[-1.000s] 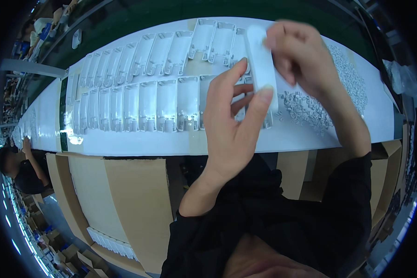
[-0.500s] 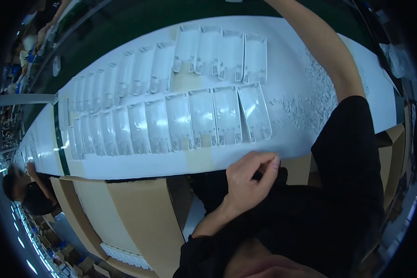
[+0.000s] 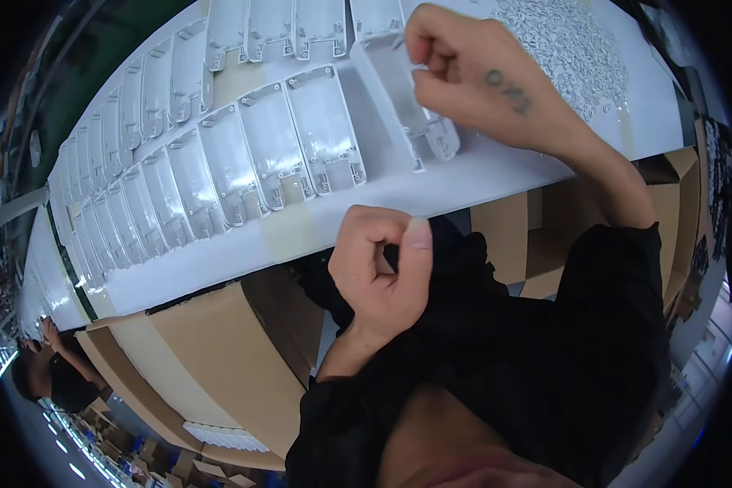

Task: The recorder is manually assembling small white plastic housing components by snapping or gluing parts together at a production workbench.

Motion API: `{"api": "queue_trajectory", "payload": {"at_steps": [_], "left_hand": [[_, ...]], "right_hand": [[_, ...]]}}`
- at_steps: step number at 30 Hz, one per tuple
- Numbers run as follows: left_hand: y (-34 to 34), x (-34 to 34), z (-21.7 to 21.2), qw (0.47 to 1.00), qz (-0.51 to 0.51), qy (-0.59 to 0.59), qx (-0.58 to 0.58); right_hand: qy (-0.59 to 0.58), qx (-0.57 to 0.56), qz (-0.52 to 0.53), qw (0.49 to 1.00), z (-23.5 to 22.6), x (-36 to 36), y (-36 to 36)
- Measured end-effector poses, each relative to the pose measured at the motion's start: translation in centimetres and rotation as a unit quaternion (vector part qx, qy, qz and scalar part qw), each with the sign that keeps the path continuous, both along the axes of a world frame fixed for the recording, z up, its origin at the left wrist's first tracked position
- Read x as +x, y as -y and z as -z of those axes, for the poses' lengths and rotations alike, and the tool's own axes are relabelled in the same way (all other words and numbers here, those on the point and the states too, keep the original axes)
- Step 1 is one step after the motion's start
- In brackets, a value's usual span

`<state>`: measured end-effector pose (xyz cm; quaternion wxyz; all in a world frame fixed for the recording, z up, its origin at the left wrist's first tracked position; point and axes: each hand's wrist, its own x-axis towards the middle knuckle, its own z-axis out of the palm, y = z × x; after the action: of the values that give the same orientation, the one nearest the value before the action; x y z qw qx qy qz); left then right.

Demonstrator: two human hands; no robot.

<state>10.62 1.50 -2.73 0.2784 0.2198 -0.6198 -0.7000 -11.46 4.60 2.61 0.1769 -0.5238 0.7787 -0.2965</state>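
Note:
Two rows of white plastic housings (image 3: 325, 130), shallow with rounded ends and small posts inside, lie on the white table. At the near row's right end, one white plastic housing (image 3: 394, 89) sits askew, apart from its neighbour. My right hand (image 3: 496, 81) reaches over that housing's right edge, fingers curled and closed on it; the fingertips are partly hidden. In front of the table edge, my left hand (image 3: 382, 272) is held up with its fingers curled in and the thumb pressed against them. Whatever it holds, if anything, is hidden.
Many small pale pieces (image 3: 569, 61) are scattered at the table's right. An open cardboard box (image 3: 211, 358) with white parts stands below the table at left; other cardboard boxes (image 3: 500, 252) stand at right. Another person (image 3: 65, 374) works at the far left.
My right hand has come back from beyond the top of the picture to the end housing. That housing now stands farther from its neighbour. My left hand stays closed. The view has shifted.

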Motion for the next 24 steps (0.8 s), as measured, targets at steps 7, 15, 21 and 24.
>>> {"api": "queue_trajectory", "payload": {"at_steps": [7,15,21,24], "left_hand": [[0.1,-1.0,-1.8,0.916,0.066,-0.045,0.393],[0.0,0.7,-1.4,0.941,-0.001,-0.076,0.331],[-0.2,1.1,-1.2,0.946,0.003,-0.088,0.311],[-0.5,0.3,-1.8,0.944,-0.010,-0.079,0.321]], "right_hand": [[0.195,0.047,-0.051,0.978,-2.5,3.5,-4.2],[-0.135,-0.115,-0.036,0.983,0.6,-0.1,-3.1],[-0.265,-0.212,-0.097,0.936,3.0,0.0,-1.3],[-0.244,-0.204,-0.093,0.943,3.1,0.1,-1.5]]}}
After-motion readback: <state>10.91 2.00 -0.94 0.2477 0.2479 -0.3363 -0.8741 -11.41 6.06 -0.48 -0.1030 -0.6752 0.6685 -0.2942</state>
